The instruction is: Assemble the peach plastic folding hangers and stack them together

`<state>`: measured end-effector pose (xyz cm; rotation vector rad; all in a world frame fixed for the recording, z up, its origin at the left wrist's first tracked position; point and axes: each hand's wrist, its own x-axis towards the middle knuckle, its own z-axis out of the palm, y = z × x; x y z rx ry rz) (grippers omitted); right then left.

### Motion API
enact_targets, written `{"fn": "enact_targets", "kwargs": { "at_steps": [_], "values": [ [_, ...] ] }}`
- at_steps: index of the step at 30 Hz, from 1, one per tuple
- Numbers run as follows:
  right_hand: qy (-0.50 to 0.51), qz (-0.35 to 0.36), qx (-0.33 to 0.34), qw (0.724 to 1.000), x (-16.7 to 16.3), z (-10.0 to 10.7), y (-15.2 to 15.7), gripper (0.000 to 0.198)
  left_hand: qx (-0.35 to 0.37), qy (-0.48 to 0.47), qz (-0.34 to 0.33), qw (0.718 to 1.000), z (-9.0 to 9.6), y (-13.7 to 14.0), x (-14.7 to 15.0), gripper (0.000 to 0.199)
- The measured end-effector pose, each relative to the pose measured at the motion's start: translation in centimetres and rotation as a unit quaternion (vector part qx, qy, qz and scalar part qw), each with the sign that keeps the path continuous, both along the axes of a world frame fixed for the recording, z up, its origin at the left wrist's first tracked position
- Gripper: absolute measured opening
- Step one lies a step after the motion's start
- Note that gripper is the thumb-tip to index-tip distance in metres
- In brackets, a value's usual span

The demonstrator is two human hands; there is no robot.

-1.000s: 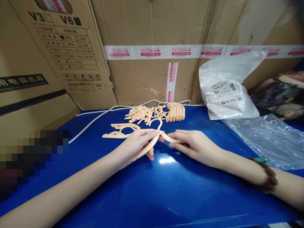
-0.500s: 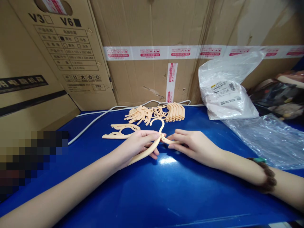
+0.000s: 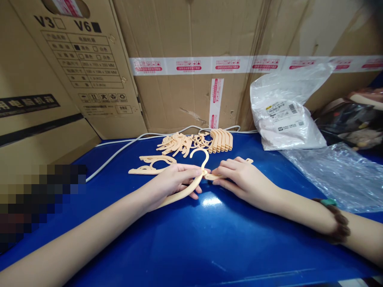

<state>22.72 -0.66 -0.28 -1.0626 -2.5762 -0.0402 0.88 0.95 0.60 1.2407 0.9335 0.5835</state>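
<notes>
A cream plastic folding hanger (image 3: 187, 193) is held between both hands above the blue table, its hook pointing up and away from me. My left hand (image 3: 175, 179) is closed around the left arm near the centre joint, thumb on top. With thumb and fingers, my right hand (image 3: 239, 175) grips the right arm, whose tip shows past the knuckles. Just beyond my left hand lie folded hangers (image 3: 143, 171). Farther back are a pile of loose hanger pieces (image 3: 176, 143) and a neat row of curved hanger arms (image 3: 221, 140).
Cardboard boxes (image 3: 185, 36) stand along the back and left. A white cable (image 3: 119, 152) runs along the table's rear. At the right are a white plastic parcel bag (image 3: 287, 115) and a clear plastic sheet (image 3: 338, 175). The blue table (image 3: 191, 247) extends toward me.
The hanger's right arm has swung outward, and its tip now shows beyond my right hand. My right fingers have shifted slightly forward along it. My left hand stays nearly still.
</notes>
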Motion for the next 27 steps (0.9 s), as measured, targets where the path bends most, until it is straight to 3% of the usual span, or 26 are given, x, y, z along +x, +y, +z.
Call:
{"fn": "enact_targets", "kwargs": {
  "at_steps": [15, 27],
  "values": [
    [0.009, -0.01, 0.001, 1.0, 0.16, -0.08, 0.11, 0.023, -0.027, -0.002, 0.015, 1.0, -0.05, 0.11, 0.09, 0.02],
    [0.004, 0.008, 0.009, 1.0, 0.18, -0.04, 0.03, 0.027, -0.002, -0.022, -0.007, 1.0, 0.11, -0.04, -0.07, 0.016]
  ]
}}
